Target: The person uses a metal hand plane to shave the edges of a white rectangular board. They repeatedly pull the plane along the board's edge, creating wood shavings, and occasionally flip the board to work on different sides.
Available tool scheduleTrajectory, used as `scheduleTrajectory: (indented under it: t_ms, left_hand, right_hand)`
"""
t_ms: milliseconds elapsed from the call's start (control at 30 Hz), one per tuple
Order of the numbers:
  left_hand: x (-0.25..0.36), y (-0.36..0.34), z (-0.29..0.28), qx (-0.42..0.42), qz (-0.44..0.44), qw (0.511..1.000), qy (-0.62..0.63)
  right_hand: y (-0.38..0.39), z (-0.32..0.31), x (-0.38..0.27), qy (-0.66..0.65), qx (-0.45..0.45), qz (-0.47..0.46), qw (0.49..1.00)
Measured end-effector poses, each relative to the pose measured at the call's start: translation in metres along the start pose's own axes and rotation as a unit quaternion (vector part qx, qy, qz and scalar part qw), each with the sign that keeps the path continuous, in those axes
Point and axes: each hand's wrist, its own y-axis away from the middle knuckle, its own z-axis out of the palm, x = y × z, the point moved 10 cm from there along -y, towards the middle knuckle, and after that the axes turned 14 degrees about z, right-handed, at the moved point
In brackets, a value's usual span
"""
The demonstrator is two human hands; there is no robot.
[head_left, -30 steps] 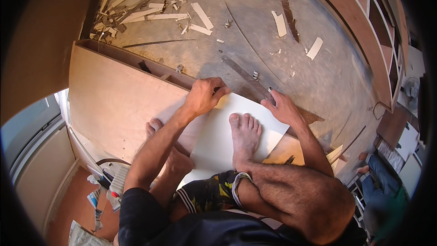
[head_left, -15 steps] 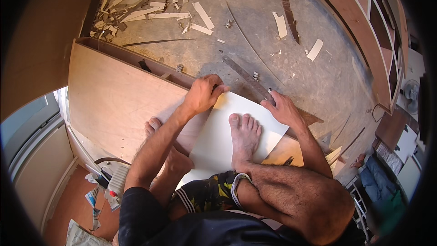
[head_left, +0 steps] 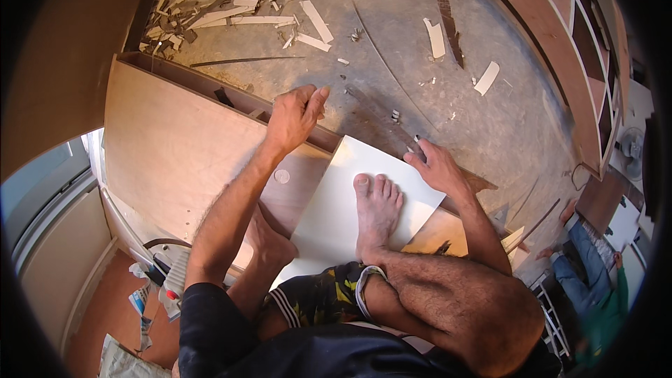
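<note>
My left hand (head_left: 297, 115) is raised beside the upper corner of a white sheet (head_left: 329, 189), fingers curled and thumb up. Whatever it holds, if anything, is hidden. My right hand (head_left: 439, 169) is at the sheet's right edge, thumb over the edge and fingers curled. A small pale tip shows at its fingers, and what it grips is unclear. My bare foot (head_left: 378, 210) presses on the sheet, which lies over a wooden panel (head_left: 168, 147). Past the sheet's edge, a long brown strip (head_left: 381, 117) looks smeared.
White offcuts (head_left: 316, 22) and dark scraps litter the concrete floor (head_left: 392, 21). A curved shelf unit (head_left: 560, 63) stands at right. A small round disc (head_left: 281, 176) lies on the panel. At lower right another person in jeans (head_left: 588, 259) is near a fan (head_left: 633, 141).
My left hand has lifted away from the sheet's corner, up and to the left, uncovering the disc. My right hand stays nearly in place. The person at lower right shows more.
</note>
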Motion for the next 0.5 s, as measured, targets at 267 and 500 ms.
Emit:
scheduleTrajectory:
  t_ms: [267,500]
  left_hand:
    - [0.033,0.019,0.054,-0.169,0.071,0.981,0.071]
    - [0.022,0.019,0.060,-0.155,0.030,0.986,0.051]
  right_hand:
    - [0.001,-0.020,-0.024,-0.050,0.022,-0.013,0.998]
    - [-0.002,-0.019,-0.029,-0.015,0.006,-0.020,1.000]
